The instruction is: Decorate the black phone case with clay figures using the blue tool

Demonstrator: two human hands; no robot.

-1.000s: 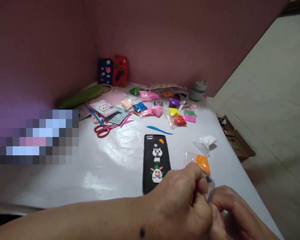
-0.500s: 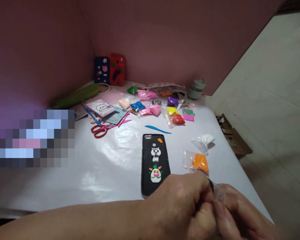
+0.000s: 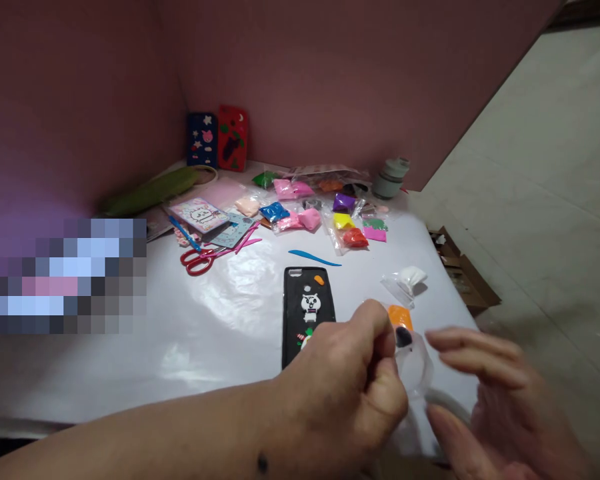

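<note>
My left hand (image 3: 350, 380) is closed on a clear plastic bag (image 3: 416, 367) with a small black lump (image 3: 404, 337) at its top. My right hand (image 3: 500, 400) hangs just right of the bag, its thumb and fingers spread apart and somewhat blurred. Under my left wrist lies a black phone case (image 3: 291, 320), its lower part covered by that hand. On the case are a white cat-like figure (image 3: 310, 305), a small orange piece (image 3: 319, 280) and a second figure, partly hidden. Behind the bag lies orange clay (image 3: 399, 316) in a packet.
A packet of white clay (image 3: 412, 280) and a blue modelling tool (image 3: 314, 258) lie beyond the hands. Further back are several coloured clay packets (image 3: 344, 203), red-handled scissors (image 3: 197, 262), a grey-green jar (image 3: 390, 179) and two decorated cases (image 3: 233, 137). The table's right edge is close.
My right hand has let go of the bag and moved right, its fingers opening. My left hand has shifted left and slightly up with the bag, covering more of the phone case.
</note>
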